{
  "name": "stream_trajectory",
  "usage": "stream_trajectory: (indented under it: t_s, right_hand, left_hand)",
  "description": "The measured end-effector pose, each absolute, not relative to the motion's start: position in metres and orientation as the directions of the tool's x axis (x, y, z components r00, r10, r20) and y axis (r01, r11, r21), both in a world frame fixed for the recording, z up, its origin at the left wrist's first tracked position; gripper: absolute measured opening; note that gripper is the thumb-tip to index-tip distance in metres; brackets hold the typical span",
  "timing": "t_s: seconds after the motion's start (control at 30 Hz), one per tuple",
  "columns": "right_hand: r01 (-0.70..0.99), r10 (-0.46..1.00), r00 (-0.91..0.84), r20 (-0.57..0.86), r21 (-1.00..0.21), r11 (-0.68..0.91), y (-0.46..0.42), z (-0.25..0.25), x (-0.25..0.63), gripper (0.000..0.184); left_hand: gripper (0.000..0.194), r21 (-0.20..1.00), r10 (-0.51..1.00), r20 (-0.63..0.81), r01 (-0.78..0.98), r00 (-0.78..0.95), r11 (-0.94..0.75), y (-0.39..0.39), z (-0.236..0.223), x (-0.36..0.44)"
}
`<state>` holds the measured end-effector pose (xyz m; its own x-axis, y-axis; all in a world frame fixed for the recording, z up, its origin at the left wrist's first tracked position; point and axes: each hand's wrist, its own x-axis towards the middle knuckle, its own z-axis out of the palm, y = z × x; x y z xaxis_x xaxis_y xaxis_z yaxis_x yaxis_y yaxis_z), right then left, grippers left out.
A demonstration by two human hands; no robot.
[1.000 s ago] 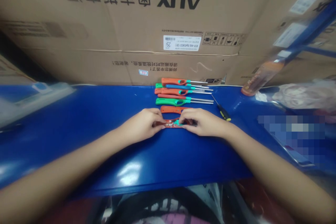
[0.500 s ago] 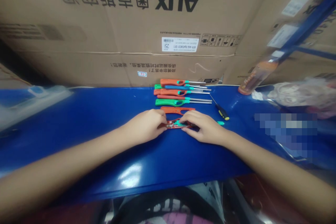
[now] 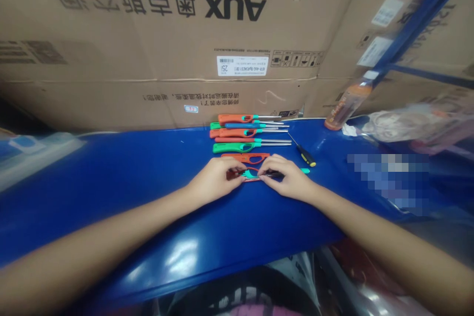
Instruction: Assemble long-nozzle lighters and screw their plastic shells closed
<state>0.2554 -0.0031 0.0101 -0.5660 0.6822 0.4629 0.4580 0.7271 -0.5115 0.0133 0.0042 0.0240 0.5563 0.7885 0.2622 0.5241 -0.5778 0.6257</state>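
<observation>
An opened stick lighter lies on the blue tabletop, its red-orange shell, teal trigger part and some of the insides showing. My left hand pinches at its handle end, the fingertips close to the trigger. From the other side, my right hand has thumb and fingers closed on the lighter's middle, by the trigger. A teal tip pokes out past the right hand. Just beyond the hands rests a loose orange handle half. My fingers hide much of the lighter's inner parts.
Several whole stick lighters lie in a row behind, among them a green one. A black-and-yellow screwdriver is to their right. An orange drink bottle and plastic bags stand farther right. A large cardboard box walls off the back.
The view has shifted, moving the scene slightly left. My left fingers have slid rightward along the lighter. The teal trigger part now shows between both hands, where right fingers partly covered it before.
</observation>
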Motion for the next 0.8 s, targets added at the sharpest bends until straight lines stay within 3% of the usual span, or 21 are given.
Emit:
stream_trajectory:
  t_s: [0.17, 0.33, 0.43, 0.63, 0.8]
  right_hand:
    - [0.431, 0.738, -0.548, 0.394, -0.622, 0.653, 0.000, 0.015, 0.258, 0.008]
    - [0.501, 0.753, -0.551, 0.360, -0.579, 0.643, 0.003, 0.021, 0.274, 0.010]
    - [0.514, 0.728, -0.593, 0.343, -0.535, 0.671, 0.004, 0.021, 0.281, 0.009]
    - [0.580, 0.740, -0.606, 0.291, -0.475, 0.662, 0.001, 0.023, 0.279, 0.010]
    - [0.700, 0.843, -0.531, 0.086, -0.516, 0.493, 0.003, 0.036, 0.277, 0.011]
  left_hand:
    - [0.016, 0.709, 0.798, 0.141, 0.503, 0.586, -0.494, 0.016, 0.028, 0.015]
    - [0.025, 0.708, 0.783, 0.058, 0.528, 0.619, -0.470, 0.028, 0.033, 0.016]
    - [0.025, 0.654, 0.768, 0.002, 0.580, 0.640, -0.485, 0.032, 0.040, 0.020]
    - [0.017, 0.422, 0.735, -0.085, 0.692, 0.673, -0.586, 0.038, 0.059, 0.035]
    - [0.020, 0.414, 0.722, -0.116, 0.694, 0.682, -0.589, 0.041, 0.059, 0.041]
